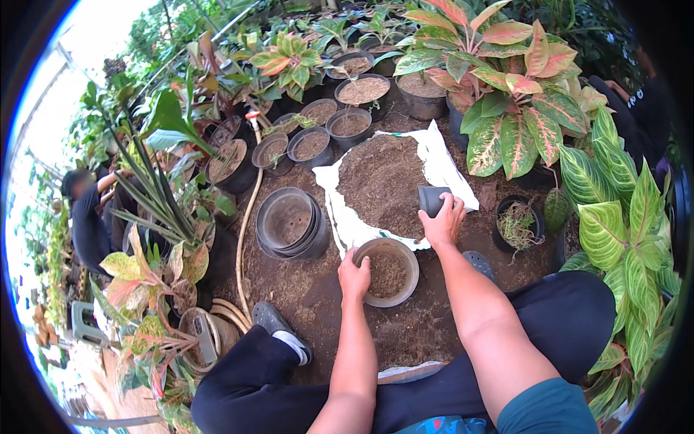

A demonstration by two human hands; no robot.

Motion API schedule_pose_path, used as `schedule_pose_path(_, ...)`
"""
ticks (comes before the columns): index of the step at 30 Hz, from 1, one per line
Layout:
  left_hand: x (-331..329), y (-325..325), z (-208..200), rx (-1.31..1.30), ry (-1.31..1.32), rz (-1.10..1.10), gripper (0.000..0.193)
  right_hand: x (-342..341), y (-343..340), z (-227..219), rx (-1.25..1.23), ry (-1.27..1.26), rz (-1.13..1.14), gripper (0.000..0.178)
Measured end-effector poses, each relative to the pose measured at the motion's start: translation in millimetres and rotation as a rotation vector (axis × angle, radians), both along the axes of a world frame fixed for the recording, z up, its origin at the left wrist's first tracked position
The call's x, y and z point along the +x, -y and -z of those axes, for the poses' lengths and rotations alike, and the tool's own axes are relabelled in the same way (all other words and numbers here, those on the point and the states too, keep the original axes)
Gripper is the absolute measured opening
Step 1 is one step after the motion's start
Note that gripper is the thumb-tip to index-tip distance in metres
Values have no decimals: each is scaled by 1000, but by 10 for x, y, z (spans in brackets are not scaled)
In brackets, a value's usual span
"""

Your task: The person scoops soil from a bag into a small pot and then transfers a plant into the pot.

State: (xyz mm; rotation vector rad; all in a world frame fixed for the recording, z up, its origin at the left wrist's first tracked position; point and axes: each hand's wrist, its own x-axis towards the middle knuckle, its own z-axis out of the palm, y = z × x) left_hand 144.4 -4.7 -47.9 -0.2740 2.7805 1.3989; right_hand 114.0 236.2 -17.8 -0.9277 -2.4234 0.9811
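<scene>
My left hand (355,275) grips the left rim of a round grey plant pot (410,269), which stands on the ground with brown soil inside. A small dark pot (431,200) is in my right hand (444,219), tilted on its side at the right edge of the soil heap. That loose brown soil (382,181) lies on an opened white sack (340,213) just beyond the grey pot. What the small pot contains is hidden from this angle.
Left of the sack stands a stack of empty black pots (289,220). A hose (248,239) runs along the ground beside it. Several soil-filled pots (311,145) sit behind. Leafy plants (636,239) crowd both sides. Another person (90,217) is at far left.
</scene>
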Motion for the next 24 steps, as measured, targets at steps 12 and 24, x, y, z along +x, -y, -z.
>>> schedule_pose_path(12, -59, 30, -106, 47, 80, 64, 41, -308, -55, 116, -44, 37, -24, 76)
schedule_pose_path(24, -58, 117, 176, 210, 24, 33, 40, -289, 263, 105, 4, 203, -115, 82)
